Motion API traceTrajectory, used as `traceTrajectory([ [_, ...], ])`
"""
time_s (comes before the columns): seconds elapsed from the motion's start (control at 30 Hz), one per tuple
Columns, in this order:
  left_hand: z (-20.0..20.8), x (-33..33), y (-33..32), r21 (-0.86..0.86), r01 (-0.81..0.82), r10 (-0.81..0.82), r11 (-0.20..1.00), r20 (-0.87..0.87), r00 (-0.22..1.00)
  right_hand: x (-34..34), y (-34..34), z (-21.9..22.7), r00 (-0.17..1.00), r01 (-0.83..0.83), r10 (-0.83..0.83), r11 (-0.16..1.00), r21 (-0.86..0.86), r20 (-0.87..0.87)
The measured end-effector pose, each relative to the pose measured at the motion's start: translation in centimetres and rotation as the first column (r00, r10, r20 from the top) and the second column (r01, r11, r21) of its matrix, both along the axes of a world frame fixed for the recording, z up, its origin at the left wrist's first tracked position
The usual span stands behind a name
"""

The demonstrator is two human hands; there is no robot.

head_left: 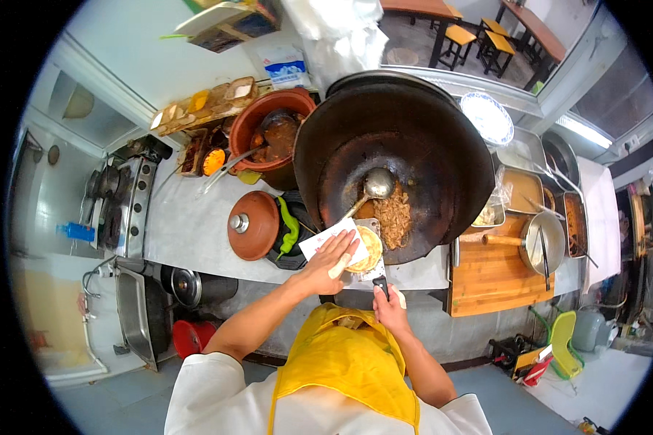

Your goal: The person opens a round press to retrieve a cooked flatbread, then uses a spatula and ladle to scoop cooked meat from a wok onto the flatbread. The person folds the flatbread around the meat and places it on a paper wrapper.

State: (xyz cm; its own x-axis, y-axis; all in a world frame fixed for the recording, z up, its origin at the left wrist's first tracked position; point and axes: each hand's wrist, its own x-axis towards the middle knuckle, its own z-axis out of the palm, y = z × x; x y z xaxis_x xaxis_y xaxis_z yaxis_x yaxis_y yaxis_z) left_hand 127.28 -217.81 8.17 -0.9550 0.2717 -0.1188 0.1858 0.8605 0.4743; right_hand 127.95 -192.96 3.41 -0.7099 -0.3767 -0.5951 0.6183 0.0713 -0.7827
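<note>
My left hand [330, 262] lies flat, fingers stretched, over a white paper sleeve [334, 240] with red print at the wok's near rim. Beside its fingertips is a round golden flatbread [368, 250], partly covered by the paper. My right hand [391, 310] grips the black handle of a cleaver [378, 271], whose pale blade runs under the bread; most of it is hidden. Just beyond, in the big dark wok [341, 138], chopped brown meat [394, 217] is heaped. A metal ladle [379, 184] rests beside the meat, its handle pointing toward the paper.
A lidded clay pot [254, 226] and a green pepper [289, 225] sit to the left. Behind them stands a red-brown pot [241, 134] of stew. On the right are a wooden board [486, 279], a saucepan [551, 250] with chopsticks, and metal trays [522, 187].
</note>
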Motion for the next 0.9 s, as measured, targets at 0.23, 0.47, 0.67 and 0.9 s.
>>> traceTrajectory([
  [0.23,-1.2,2.2,-1.3,0.109,-0.025,0.056,0.994,-0.292,0.955,0.4,0.2,-2.9,0.995,-0.031,0.035,0.999,0.04,-0.093],
  [0.47,3.4,8.9,-9.0,0.066,-0.366,0.334,0.928,-0.584,0.74,0.2,0.6,-1.0,0.993,-0.089,0.092,0.995,0.049,-0.072],
  [0.67,-0.8,7.8,-7.8,0.067,-0.474,0.422,0.878,-0.577,0.699,-0.4,0.8,-1.0,0.993,-0.108,0.11,0.992,0.057,-0.044],
  [0.9,-2.0,4.1,3.2,0.174,-0.33,0.366,0.928,-0.249,0.897,-0.8,0.8,0.5,0.993,-0.114,0.114,0.993,0.028,-0.014],
])
